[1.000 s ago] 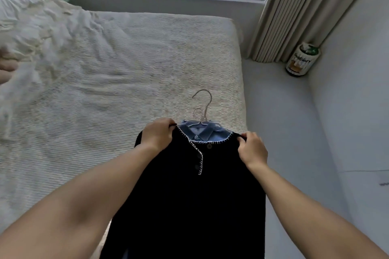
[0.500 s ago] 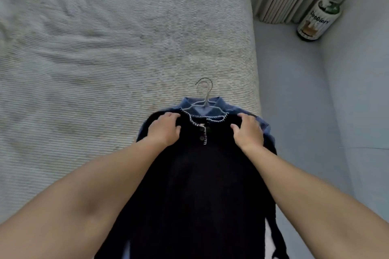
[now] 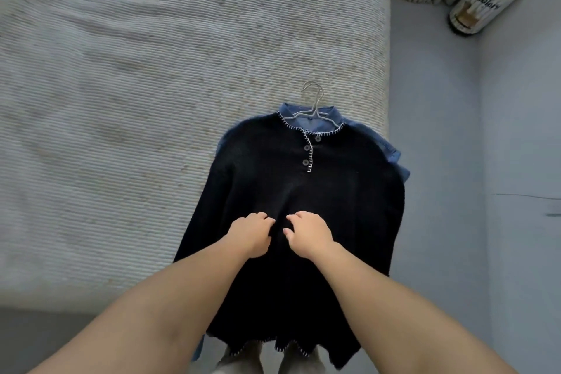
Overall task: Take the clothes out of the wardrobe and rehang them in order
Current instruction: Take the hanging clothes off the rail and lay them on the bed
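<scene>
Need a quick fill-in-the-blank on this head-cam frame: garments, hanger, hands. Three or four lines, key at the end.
1. The black sweater lies on top of a ____ shirt.
2. The metal hanger hook points away from the person, resting on the ____.
3. The left hand and right hand both touch the sweater's ____, below its buttons.
4. The sweater's neckline is edged with ____ stitching.

Missing words: blue; bed; front; white

Matt black knit top [image 3: 303,191], thin metal hanger [image 3: 314,102] — ribbed cloth bedspread [image 3: 151,100], seemingly denim shirt [image 3: 391,152] underneath.
</scene>
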